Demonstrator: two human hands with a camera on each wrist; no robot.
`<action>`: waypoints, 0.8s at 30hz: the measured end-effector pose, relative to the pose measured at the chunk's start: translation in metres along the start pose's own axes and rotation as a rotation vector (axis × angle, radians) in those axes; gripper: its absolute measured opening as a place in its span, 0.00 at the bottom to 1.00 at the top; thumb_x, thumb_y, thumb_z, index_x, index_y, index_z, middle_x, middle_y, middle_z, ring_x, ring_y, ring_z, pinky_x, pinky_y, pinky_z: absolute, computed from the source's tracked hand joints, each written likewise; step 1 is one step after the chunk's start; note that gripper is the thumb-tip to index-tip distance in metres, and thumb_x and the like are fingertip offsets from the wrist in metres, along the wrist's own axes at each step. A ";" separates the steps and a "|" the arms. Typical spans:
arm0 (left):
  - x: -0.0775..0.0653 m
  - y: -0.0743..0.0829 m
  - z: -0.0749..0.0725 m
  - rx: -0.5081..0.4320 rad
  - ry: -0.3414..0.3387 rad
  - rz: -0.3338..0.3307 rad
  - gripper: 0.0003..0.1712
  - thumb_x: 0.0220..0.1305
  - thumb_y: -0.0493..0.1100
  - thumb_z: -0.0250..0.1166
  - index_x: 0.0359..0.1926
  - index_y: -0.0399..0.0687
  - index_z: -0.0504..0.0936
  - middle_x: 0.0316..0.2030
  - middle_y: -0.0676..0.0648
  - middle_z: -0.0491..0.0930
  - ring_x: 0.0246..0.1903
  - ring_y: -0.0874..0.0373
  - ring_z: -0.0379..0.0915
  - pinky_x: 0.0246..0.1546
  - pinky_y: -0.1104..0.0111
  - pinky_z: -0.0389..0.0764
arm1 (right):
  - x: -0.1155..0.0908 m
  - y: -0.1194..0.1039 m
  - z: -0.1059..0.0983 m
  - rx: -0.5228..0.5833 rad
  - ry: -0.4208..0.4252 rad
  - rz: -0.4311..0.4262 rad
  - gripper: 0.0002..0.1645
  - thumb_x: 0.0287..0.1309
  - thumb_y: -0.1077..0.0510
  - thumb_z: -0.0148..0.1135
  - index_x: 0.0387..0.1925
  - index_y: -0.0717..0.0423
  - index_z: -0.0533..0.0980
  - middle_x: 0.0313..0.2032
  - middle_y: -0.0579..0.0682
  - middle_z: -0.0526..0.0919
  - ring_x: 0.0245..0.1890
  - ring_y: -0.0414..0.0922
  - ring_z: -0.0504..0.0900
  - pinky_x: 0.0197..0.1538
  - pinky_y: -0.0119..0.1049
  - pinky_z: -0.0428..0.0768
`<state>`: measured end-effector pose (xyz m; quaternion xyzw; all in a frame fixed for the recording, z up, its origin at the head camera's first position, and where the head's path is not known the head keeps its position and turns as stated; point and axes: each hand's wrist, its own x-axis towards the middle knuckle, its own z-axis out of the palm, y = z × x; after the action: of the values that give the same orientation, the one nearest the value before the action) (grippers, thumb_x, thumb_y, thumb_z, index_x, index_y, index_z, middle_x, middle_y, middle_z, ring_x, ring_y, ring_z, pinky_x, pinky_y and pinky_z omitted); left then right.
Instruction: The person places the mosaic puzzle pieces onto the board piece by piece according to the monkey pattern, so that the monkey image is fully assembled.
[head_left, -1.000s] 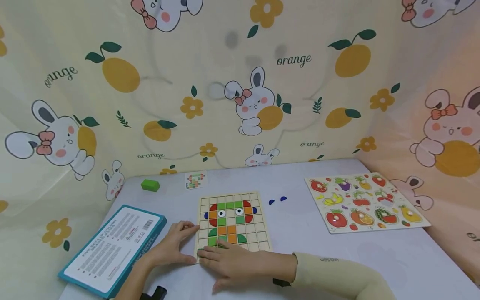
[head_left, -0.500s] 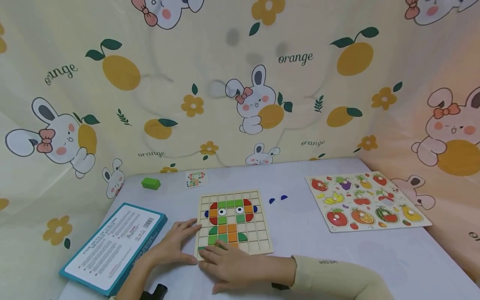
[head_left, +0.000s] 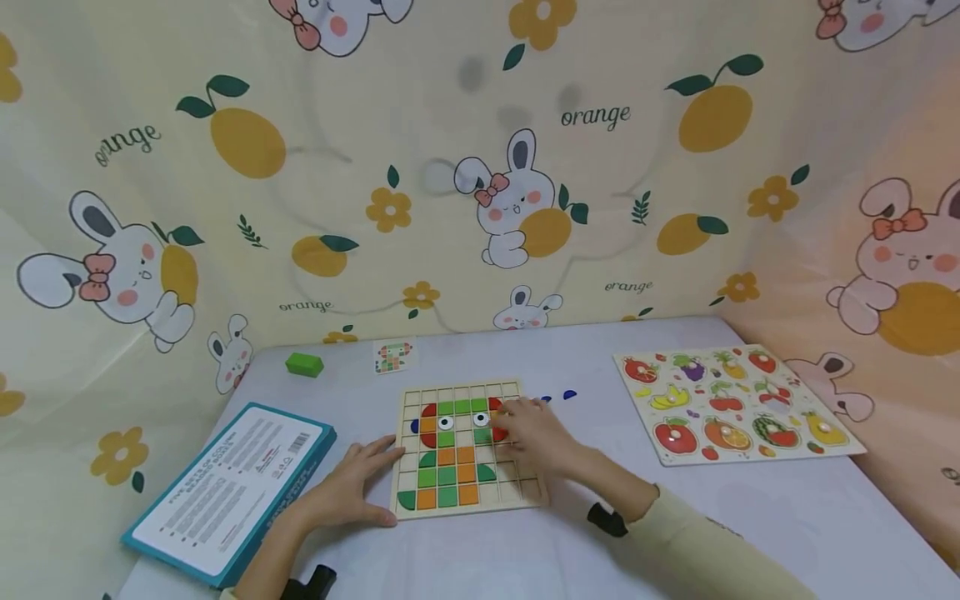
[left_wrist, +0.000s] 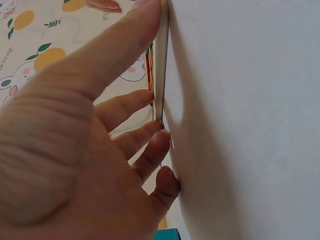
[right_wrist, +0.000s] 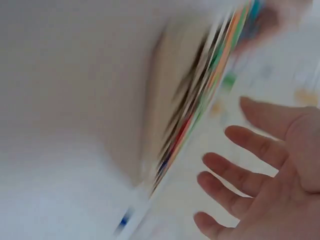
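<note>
A wooden grid board (head_left: 510, 496) lies on the table, with red, orange, green and blue pieces and two eye tiles forming a figure. A green quarter-circle piece (head_left: 407, 500) sits in its bottom-left cell. My left hand (head_left: 341, 492) rests at the board's left edge; its thumb and fingertips touch the edge in the left wrist view, the thumb nearly straight. My right hand (head_left: 536, 437) hovers over the board's right side, hiding part of the red pieces. In the right wrist view, the right hand's fingers (right_wrist: 240, 177) are spread with nothing between them.
Two blue half-circle pieces (head_left: 570, 394) lie beyond the board's right corner. A fruit puzzle board (head_left: 720, 454) is at the right, a blue box (head_left: 225, 492) at the left. A green block (head_left: 304, 365) and a pattern card (head_left: 393, 357) lie at the back.
My right hand has left the board's bottom-left rows and moved up and right to its right side, uncovering the bottom row of pieces. My left hand stays at the left edge.
</note>
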<state>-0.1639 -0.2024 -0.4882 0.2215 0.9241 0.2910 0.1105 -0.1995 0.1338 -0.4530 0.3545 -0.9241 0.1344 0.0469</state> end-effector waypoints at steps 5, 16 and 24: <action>-0.002 0.001 -0.001 -0.059 -0.034 -0.025 0.58 0.42 0.61 0.81 0.73 0.47 0.67 0.75 0.37 0.53 0.72 0.31 0.47 0.63 0.35 0.57 | 0.005 0.067 -0.008 0.061 0.066 0.229 0.15 0.49 0.68 0.74 0.42 0.58 0.85 0.37 0.53 0.82 0.39 0.53 0.79 0.43 0.55 0.74; -0.001 0.005 -0.002 -0.087 -0.044 -0.028 0.59 0.44 0.61 0.80 0.73 0.46 0.65 0.76 0.37 0.51 0.73 0.32 0.46 0.64 0.39 0.59 | 0.016 0.110 -0.003 0.128 -0.003 0.297 0.06 0.50 0.64 0.74 0.30 0.53 0.84 0.29 0.46 0.77 0.35 0.47 0.72 0.42 0.49 0.67; -0.001 0.006 -0.004 -0.085 -0.042 -0.017 0.58 0.44 0.60 0.80 0.73 0.45 0.65 0.75 0.36 0.51 0.73 0.31 0.45 0.64 0.38 0.58 | 0.026 0.114 -0.007 0.190 -0.128 0.279 0.10 0.49 0.65 0.76 0.32 0.51 0.82 0.29 0.42 0.79 0.36 0.45 0.73 0.51 0.55 0.65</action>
<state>-0.1623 -0.2010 -0.4814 0.2150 0.9102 0.3243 0.1416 -0.2948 0.2002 -0.4658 0.2336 -0.9486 0.2037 -0.0646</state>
